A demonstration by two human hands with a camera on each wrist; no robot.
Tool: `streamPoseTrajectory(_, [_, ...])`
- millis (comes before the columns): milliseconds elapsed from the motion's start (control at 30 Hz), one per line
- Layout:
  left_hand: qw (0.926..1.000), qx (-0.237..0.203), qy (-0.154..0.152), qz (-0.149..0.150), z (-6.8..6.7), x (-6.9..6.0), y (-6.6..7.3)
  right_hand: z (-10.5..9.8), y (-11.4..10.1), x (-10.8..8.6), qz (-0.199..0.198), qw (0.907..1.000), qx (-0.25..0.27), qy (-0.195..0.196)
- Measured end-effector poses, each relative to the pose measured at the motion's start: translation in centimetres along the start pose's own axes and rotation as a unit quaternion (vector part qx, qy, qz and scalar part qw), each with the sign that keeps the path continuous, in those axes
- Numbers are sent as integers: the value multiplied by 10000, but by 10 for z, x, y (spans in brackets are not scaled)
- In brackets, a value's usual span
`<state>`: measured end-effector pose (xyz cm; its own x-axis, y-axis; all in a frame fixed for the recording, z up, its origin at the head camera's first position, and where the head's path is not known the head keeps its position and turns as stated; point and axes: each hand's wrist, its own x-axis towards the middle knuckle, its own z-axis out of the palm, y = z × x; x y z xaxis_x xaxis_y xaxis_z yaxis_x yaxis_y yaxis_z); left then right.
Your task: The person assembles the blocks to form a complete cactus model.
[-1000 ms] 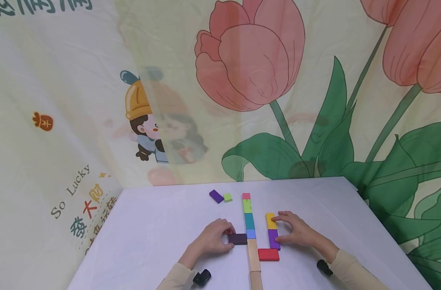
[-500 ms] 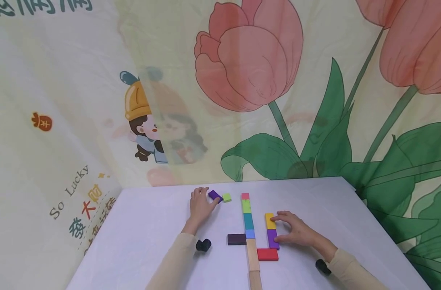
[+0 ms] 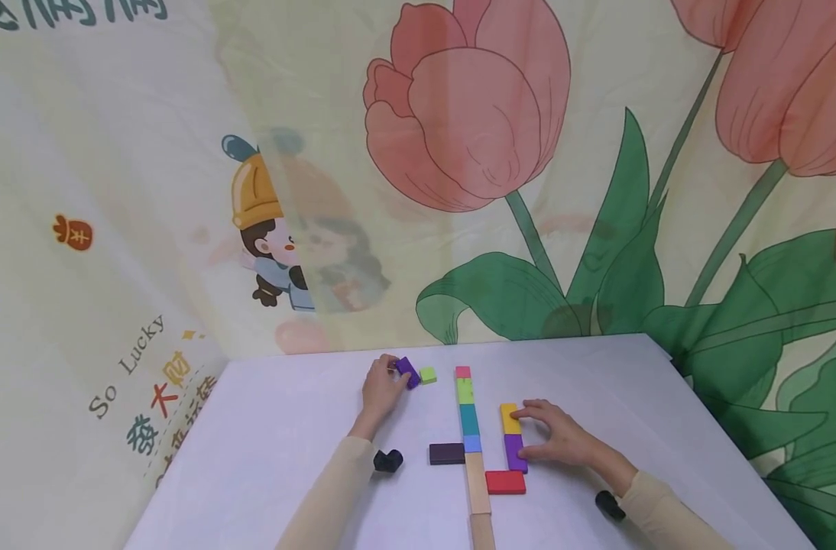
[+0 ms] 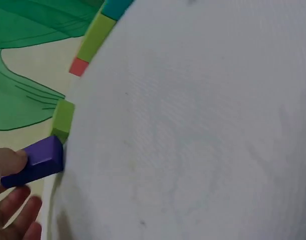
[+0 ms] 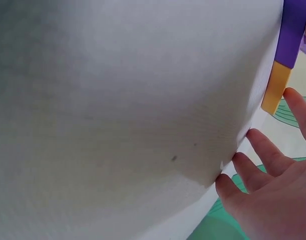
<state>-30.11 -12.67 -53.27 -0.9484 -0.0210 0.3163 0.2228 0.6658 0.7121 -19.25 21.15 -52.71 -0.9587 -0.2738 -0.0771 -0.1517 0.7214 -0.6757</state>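
Near the table's far edge my left hand [image 3: 380, 391] pinches a dark purple block [image 3: 407, 373] between thumb and fingers. In the left wrist view the thumb lies on that purple block [image 4: 40, 161], close to a small lime green block [image 4: 63, 118]. My right hand [image 3: 562, 435] lies spread on the right, its index fingertip at a yellow block [image 3: 510, 418] and its thumb at a violet block [image 3: 515, 452] end to end with it. The right wrist view shows its other fingertips on the tabletop, beside the yellow block [image 5: 277, 89].
A straight line of blocks runs down the middle: pink [image 3: 463, 372], lime, teal [image 3: 469, 419], blue, then plain wood [image 3: 477, 483]. A black block [image 3: 447, 454] meets it from the left, a red block [image 3: 505, 483] from the right. A printed cloth hangs behind the white table [image 3: 253, 458].
My left hand has left the black block, moved to the far side and taken hold of the purple block, which is now turned slightly. The right hand stays in place.
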Motion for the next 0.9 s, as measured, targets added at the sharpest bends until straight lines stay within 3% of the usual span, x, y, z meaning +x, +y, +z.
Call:
streamPoseTrajectory(100, [9942,-1004,-331,-187,-10,-3,3,1,0,0,-22,10000,6,-49])
streamPoseTrajectory(167, [9859,-1410,-886,-177,-17,-5,6,1,-1,0,-18,10000,10,-67])
streamPoseTrajectory(267, [9667,-1666,-1939,96,-24,-10,8,0,-1,-1,0,10000,34,-36])
streamPoseTrajectory(333, [9522,-1764,-2481,256,-26,-15,9,-1,-1,-1,-26,10000,35,-30])
streamPoseTrajectory(400, [9414,-1832,-2819,276,-26,-20,8,-1,0,-1,-69,10000,23,-33])
streamPoseTrajectory(467, [9368,-1830,-2976,184,-25,-26,7,0,2,0,-100,9999,14,-53])
streamPoseTrajectory(600, [9376,-1697,-3034,103,-22,-34,7,1,3,2,-96,9999,-23,-26])
streamPoseTrajectory(900, [9582,-1063,-2608,505,-15,-44,10,0,4,1,-45,10000,-40,-31])
